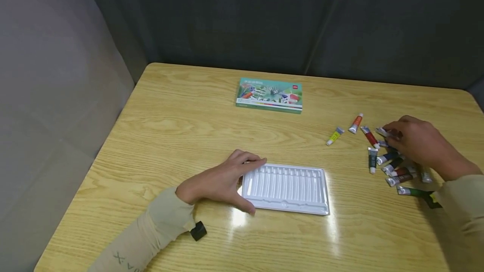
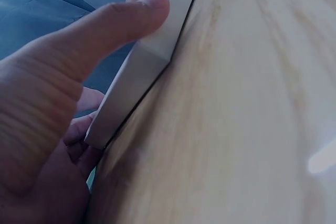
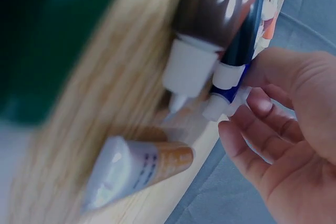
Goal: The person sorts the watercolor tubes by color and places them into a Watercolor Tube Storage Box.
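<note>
A white plastic tray (image 1: 286,188) with a row of narrow slots lies on the table. My left hand (image 1: 227,177) holds its left end, thumb at the near edge and fingers at the far edge; the tray's side wall (image 2: 126,87) shows beside the thumb in the left wrist view. On the right, my right hand (image 1: 423,144) pinches a small pale paint tube (image 1: 382,132), mostly hidden by the fingers. Several paint tubes lie around that hand, among them a red tube (image 1: 369,137), a dark green tube (image 1: 372,160) and an ochre tube (image 3: 144,166).
A teal illustrated paint box (image 1: 269,95) lies toward the back of the table. Between tray and pile are a yellow tube (image 1: 335,136) and an orange tube (image 1: 356,123). A green tube (image 1: 412,191) lies near the right sleeve. Dark cloth (image 1: 234,20) hangs behind the table.
</note>
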A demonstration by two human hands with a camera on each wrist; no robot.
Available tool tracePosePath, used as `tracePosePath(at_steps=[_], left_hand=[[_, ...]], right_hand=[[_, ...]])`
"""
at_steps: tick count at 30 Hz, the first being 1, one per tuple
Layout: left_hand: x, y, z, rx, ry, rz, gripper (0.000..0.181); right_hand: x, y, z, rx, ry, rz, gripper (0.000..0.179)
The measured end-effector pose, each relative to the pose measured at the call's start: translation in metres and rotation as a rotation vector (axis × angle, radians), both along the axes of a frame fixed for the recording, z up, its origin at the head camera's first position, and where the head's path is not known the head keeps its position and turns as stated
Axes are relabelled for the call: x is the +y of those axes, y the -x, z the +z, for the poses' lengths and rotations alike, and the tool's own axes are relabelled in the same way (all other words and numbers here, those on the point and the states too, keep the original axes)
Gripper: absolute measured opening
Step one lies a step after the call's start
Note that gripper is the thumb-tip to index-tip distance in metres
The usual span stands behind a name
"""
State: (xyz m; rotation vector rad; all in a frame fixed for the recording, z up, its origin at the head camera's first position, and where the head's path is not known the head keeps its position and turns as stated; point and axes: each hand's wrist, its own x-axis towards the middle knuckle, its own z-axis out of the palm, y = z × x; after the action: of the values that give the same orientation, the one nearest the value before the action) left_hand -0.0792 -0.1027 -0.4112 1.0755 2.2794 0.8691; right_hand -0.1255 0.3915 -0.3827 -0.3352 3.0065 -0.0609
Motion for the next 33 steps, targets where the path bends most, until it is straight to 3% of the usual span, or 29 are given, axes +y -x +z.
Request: tracePosePath(at_steps=[8, 18, 33], left_hand=[[0.002, 0.0, 0.001, 0.002, 0.005, -0.005, 0.117], [0.002, -0.002, 0.0, 0.039, 0.006, 0.015, 0.119], [0.003, -0.001, -0.002, 0.042, -0.015, 0.038, 0.119]], right_hand=[[-0.004, -0.006, 0.001, 0.078, 0.018, 0.007, 0.034], [-0.028, -0.018, 0.012, 0.329, 0.112, 0.112, 0.037], [-0.074, -0.033, 0.022, 0.457, 0.279, 0.239, 0.043]])
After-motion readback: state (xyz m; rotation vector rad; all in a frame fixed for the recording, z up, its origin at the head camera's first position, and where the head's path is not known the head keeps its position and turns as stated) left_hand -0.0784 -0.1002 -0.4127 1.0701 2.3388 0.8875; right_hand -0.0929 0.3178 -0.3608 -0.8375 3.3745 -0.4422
